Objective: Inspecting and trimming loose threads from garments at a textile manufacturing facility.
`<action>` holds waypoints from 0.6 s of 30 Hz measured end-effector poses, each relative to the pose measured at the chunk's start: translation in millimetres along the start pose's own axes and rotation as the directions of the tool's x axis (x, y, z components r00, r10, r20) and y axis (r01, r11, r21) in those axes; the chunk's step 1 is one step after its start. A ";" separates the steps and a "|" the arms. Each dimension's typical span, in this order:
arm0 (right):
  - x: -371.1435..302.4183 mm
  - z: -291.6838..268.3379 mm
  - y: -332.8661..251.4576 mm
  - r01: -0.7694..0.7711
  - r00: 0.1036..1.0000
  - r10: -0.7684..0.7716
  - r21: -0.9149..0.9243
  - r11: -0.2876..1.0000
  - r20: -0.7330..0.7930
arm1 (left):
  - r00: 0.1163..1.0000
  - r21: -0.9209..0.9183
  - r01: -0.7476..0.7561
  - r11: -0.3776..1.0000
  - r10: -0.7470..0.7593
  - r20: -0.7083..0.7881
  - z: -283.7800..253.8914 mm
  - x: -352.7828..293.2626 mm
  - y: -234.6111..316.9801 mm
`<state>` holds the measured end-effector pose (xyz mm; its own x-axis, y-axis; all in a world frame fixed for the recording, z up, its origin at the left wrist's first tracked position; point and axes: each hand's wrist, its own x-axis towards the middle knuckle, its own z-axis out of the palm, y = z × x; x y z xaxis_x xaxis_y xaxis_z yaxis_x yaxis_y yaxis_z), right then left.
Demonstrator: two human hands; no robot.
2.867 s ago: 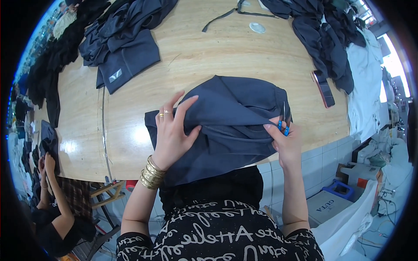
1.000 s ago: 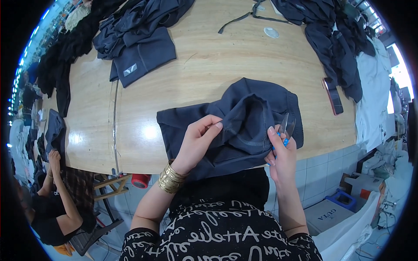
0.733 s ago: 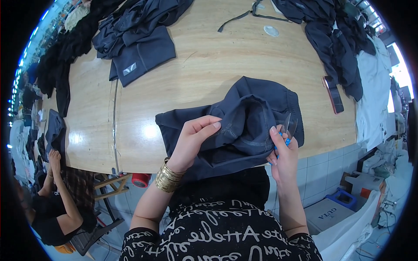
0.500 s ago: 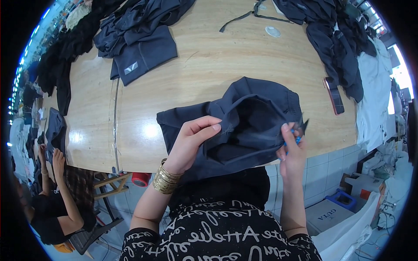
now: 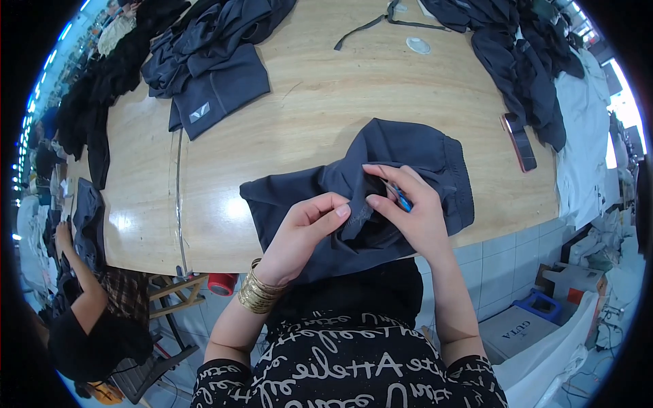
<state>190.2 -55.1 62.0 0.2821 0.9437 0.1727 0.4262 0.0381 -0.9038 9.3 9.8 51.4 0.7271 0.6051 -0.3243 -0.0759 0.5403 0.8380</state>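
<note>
A dark grey-blue garment [image 5: 405, 144] with a gathered elastic waistband lies bunched at the table's front edge. Between thumb and fingers, my left hand [image 5: 299, 234] pinches a fold of its cloth beside a patch of pale stitching or loose thread. Over the garment's opening, my right hand [image 5: 418, 214] is curled round small blue-handled scissors [image 5: 403, 200]; their blades are mostly hidden by the fingers. The right fingertips and thumb are close to the same fold, just right of my left thumb. Whether they also grip cloth or thread, I cannot tell.
A pile of dark garments [image 5: 228, 75] lies at the back left, another [image 5: 507, 68] at the back right. Near the right edge are a phone [image 5: 520, 143] and white cloth [image 5: 581, 136]. A round whitish disc [image 5: 418, 45] lies farther back. A co-worker [image 5: 102, 326] sits at left.
My right hand has moved left with the scissors, from the garment's right side to the fold by my left hand. The opening has partly collapsed. The co-worker has leaned forward.
</note>
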 end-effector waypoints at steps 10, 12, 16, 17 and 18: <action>8.1 16.6 17.9 0.042 0.996 -0.036 -0.070 0.997 0.079 | 1.000 0.183 -0.012 0.983 0.009 0.018 -1.5 1.2 -7.5; 5.0 14.2 16.4 0.011 0.997 -0.008 0.043 0.999 -0.079 | 1.000 0.133 -0.011 0.991 0.009 0.013 -1.4 1.1 -7.8; -10.5 4.0 -0.7 0.039 0.991 -0.036 0.023 0.999 -0.132 | 0.997 -0.133 -0.035 0.990 0.025 -0.076 8.2 2.4 -9.7; -15.6 3.0 -4.4 0.031 0.989 -0.028 0.016 0.999 -0.143 | 0.995 -0.184 -0.041 0.982 0.023 -0.099 10.6 2.6 -10.7; -20.4 2.5 -7.2 0.031 0.989 -0.028 0.013 0.999 -0.144 | 0.995 -0.185 -0.041 0.982 0.023 -0.096 13.9 2.4 -11.0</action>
<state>179.3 -73.8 64.0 0.3905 0.8852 0.2529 0.4230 0.0714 -0.9033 21.4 -2.9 47.5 0.6561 0.6710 -0.3455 -0.2305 0.6141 0.7548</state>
